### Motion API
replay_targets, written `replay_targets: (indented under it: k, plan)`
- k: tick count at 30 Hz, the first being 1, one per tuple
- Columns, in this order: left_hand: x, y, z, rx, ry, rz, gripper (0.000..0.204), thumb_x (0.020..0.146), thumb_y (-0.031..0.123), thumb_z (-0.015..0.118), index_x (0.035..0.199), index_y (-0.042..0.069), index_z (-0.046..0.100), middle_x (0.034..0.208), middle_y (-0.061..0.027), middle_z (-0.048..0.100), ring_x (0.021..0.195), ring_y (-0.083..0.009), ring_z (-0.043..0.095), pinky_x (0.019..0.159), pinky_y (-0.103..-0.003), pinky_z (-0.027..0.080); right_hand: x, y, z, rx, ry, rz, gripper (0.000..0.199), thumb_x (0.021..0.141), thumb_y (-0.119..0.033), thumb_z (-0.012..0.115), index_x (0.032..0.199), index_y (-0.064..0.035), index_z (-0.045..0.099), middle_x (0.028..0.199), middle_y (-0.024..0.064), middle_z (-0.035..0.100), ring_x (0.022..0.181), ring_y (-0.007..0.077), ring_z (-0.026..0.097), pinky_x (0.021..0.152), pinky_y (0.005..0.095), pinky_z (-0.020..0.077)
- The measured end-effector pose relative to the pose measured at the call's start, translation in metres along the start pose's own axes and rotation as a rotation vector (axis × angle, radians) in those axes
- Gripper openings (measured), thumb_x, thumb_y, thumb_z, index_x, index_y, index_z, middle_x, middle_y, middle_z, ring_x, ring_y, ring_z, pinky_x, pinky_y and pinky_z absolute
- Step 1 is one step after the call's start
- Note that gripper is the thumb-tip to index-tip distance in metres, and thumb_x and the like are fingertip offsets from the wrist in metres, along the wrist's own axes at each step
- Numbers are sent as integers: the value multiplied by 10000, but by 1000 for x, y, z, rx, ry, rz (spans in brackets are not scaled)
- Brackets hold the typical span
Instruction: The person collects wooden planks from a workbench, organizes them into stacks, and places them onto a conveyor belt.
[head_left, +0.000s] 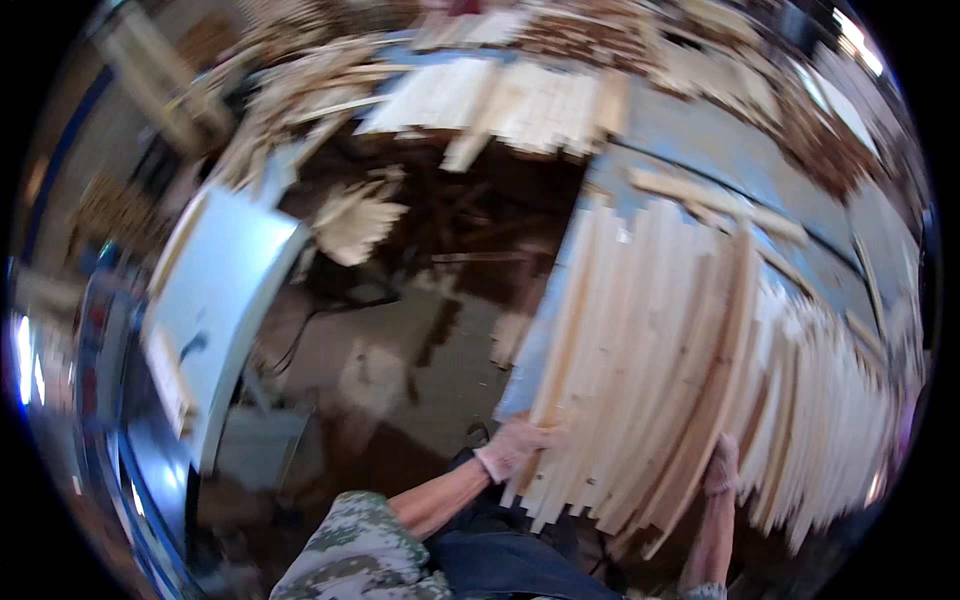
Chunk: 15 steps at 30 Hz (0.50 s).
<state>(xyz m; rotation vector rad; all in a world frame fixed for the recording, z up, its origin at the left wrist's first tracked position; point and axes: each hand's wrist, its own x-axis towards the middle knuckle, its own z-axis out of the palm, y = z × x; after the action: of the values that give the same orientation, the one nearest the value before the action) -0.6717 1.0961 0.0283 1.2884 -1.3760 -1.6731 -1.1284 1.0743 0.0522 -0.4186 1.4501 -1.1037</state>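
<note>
Gripping the near ends of a fanned stack of pale wooden slats (650,370), both gloved hands work at the lower edge of the picture: the left hand (512,447) sits at about seven o'clock of the stack with its fingers curled onto the outer slat ends, and the right hand (722,465) at about five o'clock is clasped around the edge of a long slat. The stack lies on a blue-grey table (690,125) that runs up toward one o'clock. More slats (500,100) are piled at twelve o'clock, and a white panel (225,300) stands at nine o'clock over a dark floor (400,380).
</note>
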Motion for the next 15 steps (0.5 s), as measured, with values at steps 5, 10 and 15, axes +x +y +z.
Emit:
replay_targets:
  k: [5, 10, 15]
  plan:
    - [-67, 133, -31, -322, 257, -145, 360, 954, 240, 808, 1236, 25, 745, 1061, 0, 723, 947, -105, 648, 908, -264, 541, 19, -59, 42, -195, -244, -171, 475, 1013, -438, 702, 1228, -13, 704, 990, 109, 762, 781, 245, 751, 659, 394, 650]
    - [-171, 162, -106, -605, 462, 53, 453, 954, 165, 799, 1369, 27, 682, 1189, 2, 698, 1042, -84, 635, 965, -270, 532, -63, -128, 262, -285, -472, -197, 477, 1018, -443, 692, 1239, -20, 695, 995, 80, 746, 828, 211, 746, 718, 370, 643]
    - [-286, 162, -204, -822, 712, 182, 471, 943, 131, 824, 1375, 4, 686, 1260, -40, 738, 1071, -104, 682, 999, -287, 547, -140, -103, 470, -329, -744, -166, 519, 988, -373, 696, 1276, 59, 687, 1069, 161, 759, 845, 262, 763, 700, 407, 646]
